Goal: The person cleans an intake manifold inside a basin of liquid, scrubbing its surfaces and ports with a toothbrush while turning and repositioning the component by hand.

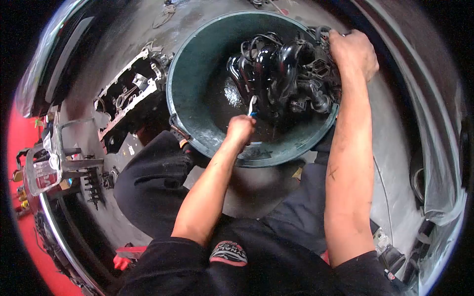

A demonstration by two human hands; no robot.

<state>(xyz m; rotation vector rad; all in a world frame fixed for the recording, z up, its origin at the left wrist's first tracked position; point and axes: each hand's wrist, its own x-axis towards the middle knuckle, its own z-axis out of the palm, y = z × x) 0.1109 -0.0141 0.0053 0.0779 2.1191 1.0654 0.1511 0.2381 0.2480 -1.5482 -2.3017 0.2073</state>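
Observation:
A black intake manifold point(265, 64) with glossy curved runners lies in a large dark green tub point(197, 64), wet and shining. My left hand point(241, 129) is closed around a small brush point(252, 105) that looks like a toothbrush, white with a bit of blue. Its head is at the lower ends of the runners; whether it touches them I cannot tell. At the tub's upper right, my right hand point(353, 53) is wrapped over the outer end of the manifold, fingers partly hidden. Dark liquid covers the tub's bottom.
An open engine block point(129, 98) lies on the floor left of the tub. Farther left are a grey metal frame point(47, 167) and a dark lobed shaft point(92, 185). Plastic-draped dark panels stand at the right. A thin cable point(382, 182) runs along the floor there.

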